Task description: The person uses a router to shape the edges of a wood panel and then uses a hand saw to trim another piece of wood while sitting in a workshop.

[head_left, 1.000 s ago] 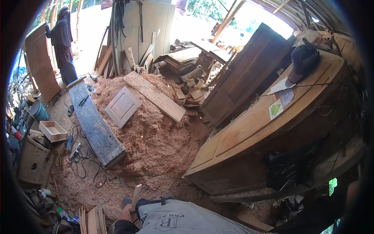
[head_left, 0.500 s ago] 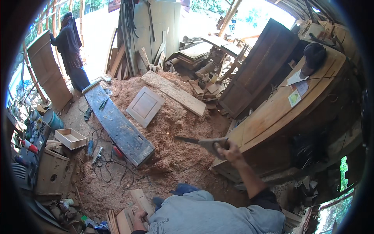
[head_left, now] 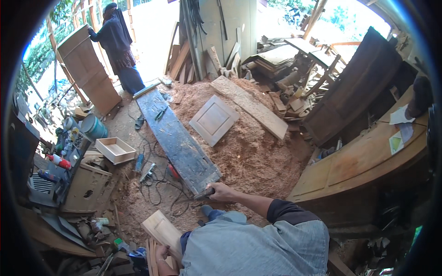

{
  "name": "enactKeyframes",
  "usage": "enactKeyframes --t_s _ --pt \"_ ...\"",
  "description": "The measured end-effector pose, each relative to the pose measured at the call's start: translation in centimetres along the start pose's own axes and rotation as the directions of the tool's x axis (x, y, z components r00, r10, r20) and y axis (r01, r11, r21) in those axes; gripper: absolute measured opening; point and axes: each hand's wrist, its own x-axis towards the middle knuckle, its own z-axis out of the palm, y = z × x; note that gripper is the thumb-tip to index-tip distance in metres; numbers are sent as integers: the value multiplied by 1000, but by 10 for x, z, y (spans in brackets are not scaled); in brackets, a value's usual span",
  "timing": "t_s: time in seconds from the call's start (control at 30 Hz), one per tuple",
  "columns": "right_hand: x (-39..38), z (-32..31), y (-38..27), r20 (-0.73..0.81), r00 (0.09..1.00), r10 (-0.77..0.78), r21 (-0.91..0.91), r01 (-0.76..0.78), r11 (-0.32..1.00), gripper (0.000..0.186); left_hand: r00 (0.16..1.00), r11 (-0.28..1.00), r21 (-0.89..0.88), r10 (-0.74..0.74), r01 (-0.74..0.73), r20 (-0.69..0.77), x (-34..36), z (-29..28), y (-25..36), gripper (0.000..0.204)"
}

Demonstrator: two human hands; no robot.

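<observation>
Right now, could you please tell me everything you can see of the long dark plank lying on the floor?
The long dark plank lies flat on the sawdust-covered floor, running from near the doorway toward the person. It looks like weathered wood, grey-blue and stained, with pale scuffs. A small green-handled tool rests on its far half. Its near corner ends just beside the right hand, which grips a dark-handled tool. Black cables trail along its left side.
</observation>
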Motion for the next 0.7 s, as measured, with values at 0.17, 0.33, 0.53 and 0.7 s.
enactKeyframes --t_s 0.17,0.33,0.53,0.7 --pt "56 4 -7 248 968 -33 342 -56 938 67 997 997 48 -59 61 -51 -6 -16 43 48" --pt "98 31 18 358 924 133 309 -252 917 49 994 991 80 -106 105 7 45 -43 40 34" --pt "108 52 30 282 947 154 315 -243 917 60 963 964 176 -225 198 148 136 -47 16 29" --pt "137 76 -15 242 899 364 -319 -281 905 58 954 952 230 -246 204 171 166 -57 18 29"
